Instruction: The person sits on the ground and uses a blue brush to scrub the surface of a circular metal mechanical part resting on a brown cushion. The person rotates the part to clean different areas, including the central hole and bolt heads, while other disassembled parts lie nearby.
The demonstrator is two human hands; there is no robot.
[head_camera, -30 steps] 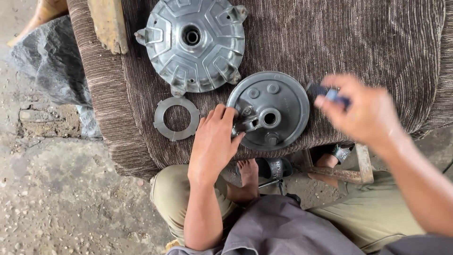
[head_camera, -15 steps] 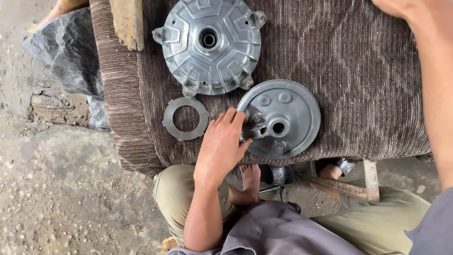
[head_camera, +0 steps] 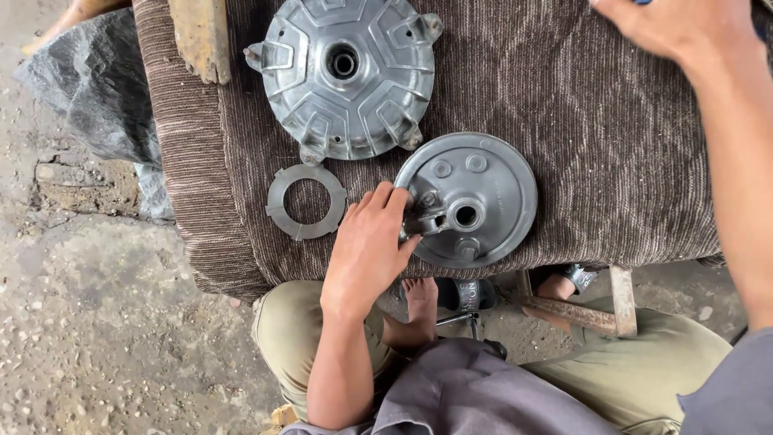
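Note:
A round grey metal plate [head_camera: 483,189] with a centre hole lies on the brown cloth near its front edge. My left hand [head_camera: 366,246] rests on the plate's left side, fingers and thumb pinching the small lever [head_camera: 423,219] beside the hole. My right hand [head_camera: 680,28] reaches to the far top right over the cloth. Its fingertips are cut off by the frame's edge, where a sliver of something blue [head_camera: 640,2] shows. A larger ribbed metal hub [head_camera: 342,76] lies behind the plate, and a flat metal ring [head_camera: 306,201] lies left of my left hand.
The brown striped cloth [head_camera: 580,105] covers a low bench. A wooden block [head_camera: 197,36] lies at its far left corner and a dark plastic sheet [head_camera: 97,97] beside it on the ground. My knees, bare foot [head_camera: 419,302] and sandals sit below the bench edge.
My right hand, which held a small dark blue object above the plate, has swung up and away to the far top right. My left hand has stayed on the plate's lever.

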